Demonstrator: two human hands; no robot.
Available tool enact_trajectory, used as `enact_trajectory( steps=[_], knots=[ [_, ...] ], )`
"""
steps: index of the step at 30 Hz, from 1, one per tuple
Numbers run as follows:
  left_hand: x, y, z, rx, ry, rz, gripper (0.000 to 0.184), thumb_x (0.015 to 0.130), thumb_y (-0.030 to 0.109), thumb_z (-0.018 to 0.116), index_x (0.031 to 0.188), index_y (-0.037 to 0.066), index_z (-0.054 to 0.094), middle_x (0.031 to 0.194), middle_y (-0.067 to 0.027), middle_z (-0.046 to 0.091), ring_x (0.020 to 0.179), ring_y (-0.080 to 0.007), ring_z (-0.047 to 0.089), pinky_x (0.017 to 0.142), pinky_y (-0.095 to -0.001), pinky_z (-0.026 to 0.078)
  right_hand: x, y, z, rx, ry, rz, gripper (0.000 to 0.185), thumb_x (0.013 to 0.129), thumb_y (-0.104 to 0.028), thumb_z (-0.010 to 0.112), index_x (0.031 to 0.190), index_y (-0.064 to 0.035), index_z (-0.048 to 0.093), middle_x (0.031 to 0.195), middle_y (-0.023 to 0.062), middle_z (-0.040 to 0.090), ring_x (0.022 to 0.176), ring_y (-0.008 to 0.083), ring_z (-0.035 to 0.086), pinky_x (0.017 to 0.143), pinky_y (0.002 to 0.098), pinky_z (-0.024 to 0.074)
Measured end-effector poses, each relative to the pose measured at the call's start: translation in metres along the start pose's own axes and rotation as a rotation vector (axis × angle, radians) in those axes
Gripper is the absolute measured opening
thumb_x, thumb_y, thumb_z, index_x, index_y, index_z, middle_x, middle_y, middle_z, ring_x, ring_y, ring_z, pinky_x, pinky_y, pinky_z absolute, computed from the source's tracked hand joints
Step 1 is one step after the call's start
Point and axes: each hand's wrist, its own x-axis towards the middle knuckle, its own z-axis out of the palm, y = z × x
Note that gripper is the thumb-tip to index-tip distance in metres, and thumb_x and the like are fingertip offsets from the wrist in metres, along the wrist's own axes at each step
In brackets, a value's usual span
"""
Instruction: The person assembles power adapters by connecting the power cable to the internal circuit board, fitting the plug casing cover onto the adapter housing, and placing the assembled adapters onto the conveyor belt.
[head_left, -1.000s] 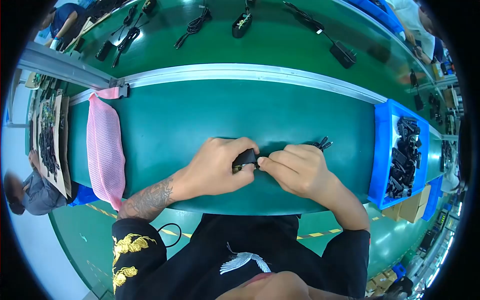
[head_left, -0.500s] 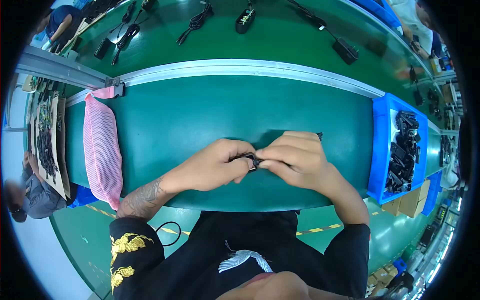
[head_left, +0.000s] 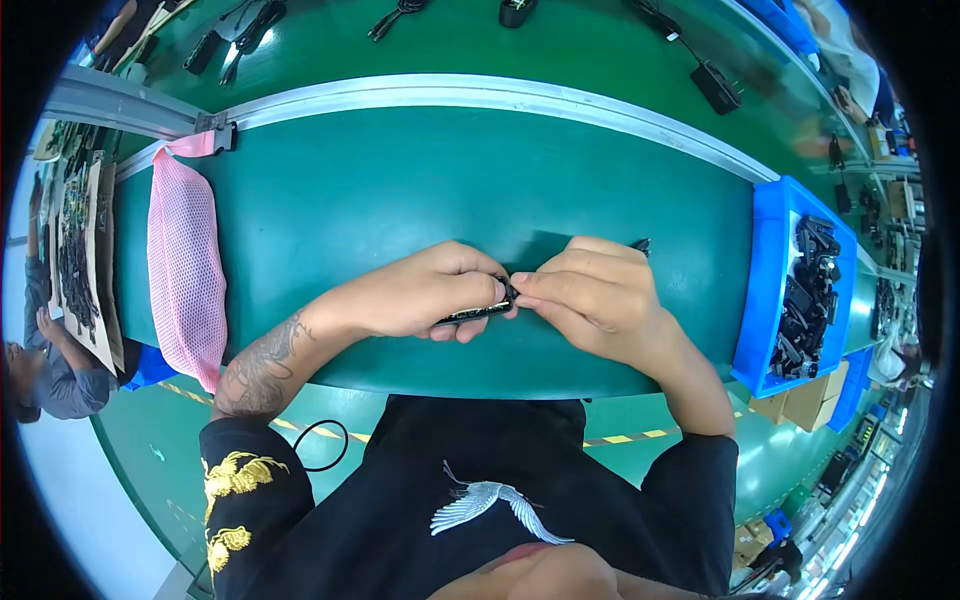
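Over the front part of the green mat, my left hand [head_left: 440, 290] is closed around a black plastic case [head_left: 478, 314] whose open side shows some light-coloured parts inside. My right hand [head_left: 595, 300] pinches at the case's right end, where a thin dark piece, probably the cable, meets it; the fingertips of both hands nearly touch. A bit of black cable [head_left: 641, 245] shows just behind my right hand, and the rest of it is hidden.
A blue bin [head_left: 745, 330] of black parts stands right; a pink mesh bag [head_left: 187, 270] lies left. Beyond the metal rail [head_left: 480, 90] are cabled adapters [head_left: 716, 88]. A person [head_left: 70, 375] sits at far left beside cardboard with cables; another person [head_left: 845, 50] is at upper right.
The case has turned in my left hand, so its open side now shows more. My right hand has stayed pinched at its end. The whole view has shifted, with the bench appearing higher.
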Motion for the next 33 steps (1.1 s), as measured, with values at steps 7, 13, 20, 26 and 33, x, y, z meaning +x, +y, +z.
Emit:
enact_trajectory(
  steps=[7,13,20,26,33],
  knots=[
    [0.000,-0.001,0.001,0.045,-0.003,0.003,0.036,0.106,0.032,0.052,0.112,0.001,0.070,0.074,0.0006,0.062,0.057,-0.0048,0.049,0.048,-0.0223,0.036,-0.004,0.001,0.006,-0.154,0.016,-0.099,0.020,0.078,-0.002,0.086,0.096,-0.0030,0.077,0.081,0.0031,0.070,0.063,0.0186,0.061,0.053,0.0325,0.0477],
    [0.004,-0.007,0.004,0.179,0.131,0.184,0.033,0.103,0.031,0.057,0.102,0.001,0.070,0.074,-0.0026,0.065,0.061,-0.0110,0.057,0.056,-0.0306,0.046,-0.001,0.000,0.000,-0.239,0.015,-0.132,0.019,0.078,-0.006,0.086,0.094,-0.0051,0.077,0.081,0.0022,0.069,0.063,0.0179,0.061,0.053,0.0325,0.0469],
    [-0.003,-0.006,0.010,0.666,0.351,0.567,0.038,0.088,0.017,0.072,0.121,-0.001,0.067,0.086,-0.0111,0.070,0.071,-0.0249,0.066,0.065,-0.0376,0.052,0.002,-0.007,-0.008,-0.258,0.015,-0.080,0.022,0.081,-0.012,0.086,0.101,-0.0077,0.078,0.083,0.0028,0.070,0.066,0.0212,0.063,0.059,0.0351,0.0482],
    [0.009,-0.017,0.006,1.133,0.731,0.918,0.044,0.083,0.023,0.079,0.121,0.004,0.066,0.089,-0.0128,0.068,0.075,-0.0325,0.067,0.065,-0.0439,0.054,0.004,-0.001,-0.011,-0.267,0.006,-0.015,0.028,0.080,-0.013,0.086,0.106,-0.0090,0.079,0.088,0.0037,0.072,0.079,0.0244,0.066,0.069,0.0371,0.0526],
    [0.006,-0.019,0.004,1.369,0.844,0.920,0.045,0.081,0.027,0.082,0.118,0.006,0.067,0.092,-0.0109,0.069,0.076,-0.0285,0.068,0.063,-0.0417,0.055,0.002,-0.004,-0.001,-0.253,0.030,-0.017,0.025,0.079,-0.012,0.086,0.103,-0.0082,0.079,0.091,0.0049,0.073,0.082,0.0254,0.067,0.071,0.0375,0.0554]
  ],
)
